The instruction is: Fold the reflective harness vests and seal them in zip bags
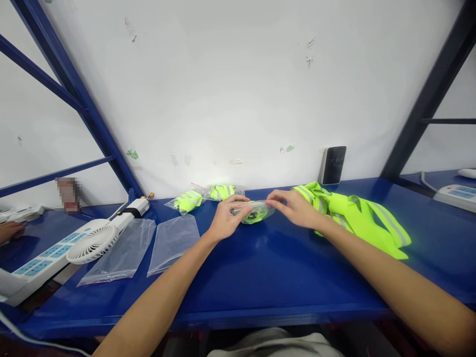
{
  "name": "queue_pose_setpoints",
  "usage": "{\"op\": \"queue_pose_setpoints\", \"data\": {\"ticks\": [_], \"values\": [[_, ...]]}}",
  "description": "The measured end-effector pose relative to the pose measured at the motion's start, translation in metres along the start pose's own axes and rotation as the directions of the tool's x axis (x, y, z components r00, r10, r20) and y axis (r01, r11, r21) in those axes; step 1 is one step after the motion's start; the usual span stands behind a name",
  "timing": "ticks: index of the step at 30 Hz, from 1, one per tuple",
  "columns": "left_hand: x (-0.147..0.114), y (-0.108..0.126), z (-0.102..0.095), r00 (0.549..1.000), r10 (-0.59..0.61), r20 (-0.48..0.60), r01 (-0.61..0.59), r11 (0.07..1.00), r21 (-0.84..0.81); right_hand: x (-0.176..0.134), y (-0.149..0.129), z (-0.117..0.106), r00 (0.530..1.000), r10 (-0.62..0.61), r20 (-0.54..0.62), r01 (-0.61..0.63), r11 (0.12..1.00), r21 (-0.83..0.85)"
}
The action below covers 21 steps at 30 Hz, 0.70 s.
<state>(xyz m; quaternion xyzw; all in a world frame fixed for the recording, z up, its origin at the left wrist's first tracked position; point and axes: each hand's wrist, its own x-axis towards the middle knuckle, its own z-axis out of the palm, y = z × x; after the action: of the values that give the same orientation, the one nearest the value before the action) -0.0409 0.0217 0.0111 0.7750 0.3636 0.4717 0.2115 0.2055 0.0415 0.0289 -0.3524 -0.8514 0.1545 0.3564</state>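
Between my hands is a clear plastic bag (256, 213) with a rolled-up neon yellow reflective strap and a dark piece inside it. My left hand (229, 215) pinches the bag's left side between thumb and fingers. At the opposite end, my right hand (293, 206) grips the upper right edge with thumb and fingertips. Loose neon yellow reflective straps (360, 218) lie heaped beside my right wrist. Two filled bags, a left one (188, 201) and a right one (222, 192), rest by the wall. Flat clear bags (174, 240) lie left of my left forearm.
On the left are a white power strip (48, 255) and a small white fan (92, 244). A phone-like device (333, 165) leans against the wall. Blue frame posts (85, 109) rise at the side. Another person's hand (11, 230) shows at the far left.
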Motion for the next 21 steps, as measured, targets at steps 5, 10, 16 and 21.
{"op": "queue_pose_setpoints", "data": {"ticks": [5, 10, 16, 21], "values": [[0.0, -0.008, 0.005, 0.985, -0.127, 0.117, 0.144, 0.978, -0.152, 0.001, 0.011, 0.013, 0.989, 0.118, 0.085, -0.133, 0.972, 0.192], [-0.002, -0.014, 0.011, 0.963, -0.24, 0.124, 0.262, 0.941, -0.214, 0.001, 0.017, 0.019, 0.969, 0.179, 0.173, -0.228, 0.918, 0.324], [-0.004, -0.003, 0.011, 0.986, -0.111, 0.125, 0.122, 0.989, -0.083, 0.002, 0.017, 0.021, 0.953, 0.198, 0.231, -0.281, 0.861, 0.423], [-0.004, -0.003, 0.01, 0.992, -0.035, 0.122, 0.036, 0.999, -0.011, 0.003, 0.012, 0.024, 0.95, 0.247, 0.192, -0.301, 0.888, 0.347]]}}
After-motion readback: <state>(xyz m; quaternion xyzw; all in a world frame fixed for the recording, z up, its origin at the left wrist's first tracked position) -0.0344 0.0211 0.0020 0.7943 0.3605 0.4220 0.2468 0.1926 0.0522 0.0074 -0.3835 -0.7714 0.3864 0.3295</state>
